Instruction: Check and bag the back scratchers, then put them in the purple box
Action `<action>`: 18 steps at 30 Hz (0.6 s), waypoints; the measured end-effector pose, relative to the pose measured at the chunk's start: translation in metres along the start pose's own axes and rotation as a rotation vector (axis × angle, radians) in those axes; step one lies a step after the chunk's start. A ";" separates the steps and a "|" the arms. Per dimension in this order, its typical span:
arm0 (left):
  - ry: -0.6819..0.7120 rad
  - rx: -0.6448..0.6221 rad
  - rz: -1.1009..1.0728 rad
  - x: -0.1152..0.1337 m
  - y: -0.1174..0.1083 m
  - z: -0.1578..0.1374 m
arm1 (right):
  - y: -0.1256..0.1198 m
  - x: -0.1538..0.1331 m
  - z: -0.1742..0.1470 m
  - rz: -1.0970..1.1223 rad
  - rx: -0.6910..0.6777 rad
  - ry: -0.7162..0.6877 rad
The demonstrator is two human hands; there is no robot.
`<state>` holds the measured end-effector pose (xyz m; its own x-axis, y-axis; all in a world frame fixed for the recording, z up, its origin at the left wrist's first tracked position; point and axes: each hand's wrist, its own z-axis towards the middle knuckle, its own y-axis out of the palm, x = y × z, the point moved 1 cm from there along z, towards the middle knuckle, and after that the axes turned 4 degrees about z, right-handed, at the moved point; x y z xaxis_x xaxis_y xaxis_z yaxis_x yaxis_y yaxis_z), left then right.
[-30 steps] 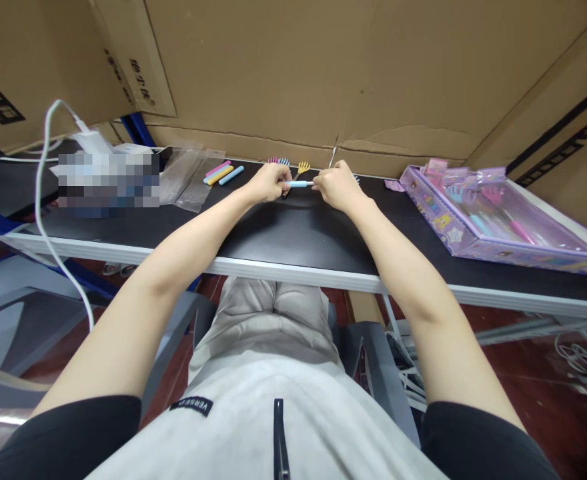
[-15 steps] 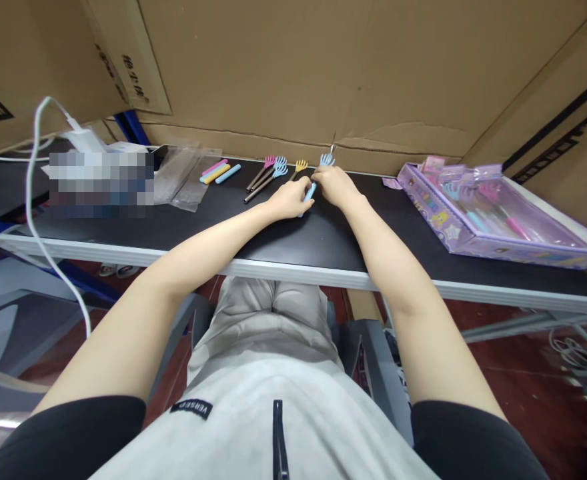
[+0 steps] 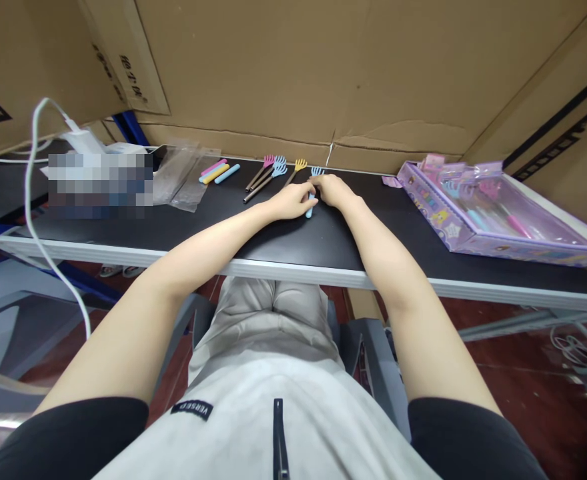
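Since the earlier frame, the light-blue claw head (image 3: 317, 171) has come down and a bit left, nearer me; the blue tube (image 3: 309, 213) below it points more nearly straight at me. My right hand has dropped slightly too; the left is about where it was.

Left to right. White charger (image 3: 84, 144) with cable, next to a blurred-out patch. Clear plastic bags (image 3: 186, 179) on the black table (image 3: 343, 237). Four loose tubes (image 3: 217, 175): pink, blue, yellow, plus a blue one just beside. Then bare-shafted claw sticks, heads toward the cardboard (image 3: 253, 87): pink stick (image 3: 268, 161), two blue sticks (image 3: 279, 171), yellow stick (image 3: 300, 164).

My left hand (image 3: 293, 201) grips the blue tube between thumb and fingers, its near end poking out. My right hand (image 3: 337, 192) pinches just under the claw head; the contact itself hides behind my fingers.

Step, my read: tube and claw shaft being worked against each other, on or off, can't tell which. Next move calls for both pinches firm, tube and shaft in line; a small twist may help if it binds.

Far right: pink slip (image 3: 391, 181), then the purple box (image 3: 427, 203), more claw sticks behind its clear window, well apart from both hands.
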<state>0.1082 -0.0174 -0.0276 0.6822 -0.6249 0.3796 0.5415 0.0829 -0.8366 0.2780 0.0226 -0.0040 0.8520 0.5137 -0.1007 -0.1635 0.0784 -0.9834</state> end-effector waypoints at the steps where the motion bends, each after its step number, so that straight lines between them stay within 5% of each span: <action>1: -0.012 0.018 0.017 -0.005 -0.006 0.001 | 0.000 0.004 0.000 0.020 0.029 0.006; 7: -0.258 0.155 0.267 -0.057 -0.051 -0.004 | -0.004 0.034 -0.004 0.084 0.126 0.185; 12: -0.519 -0.099 0.387 -0.083 -0.062 -0.015 | -0.007 0.039 -0.014 0.087 -0.044 0.353; 18: -0.522 -0.208 0.447 -0.080 -0.061 -0.013 | -0.013 0.030 -0.017 0.066 -0.073 0.355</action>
<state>0.0139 0.0176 -0.0120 0.9910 -0.1082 0.0791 0.0861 0.0618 -0.9944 0.3147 0.0226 0.0033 0.9625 0.1858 -0.1978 -0.1989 -0.0125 -0.9799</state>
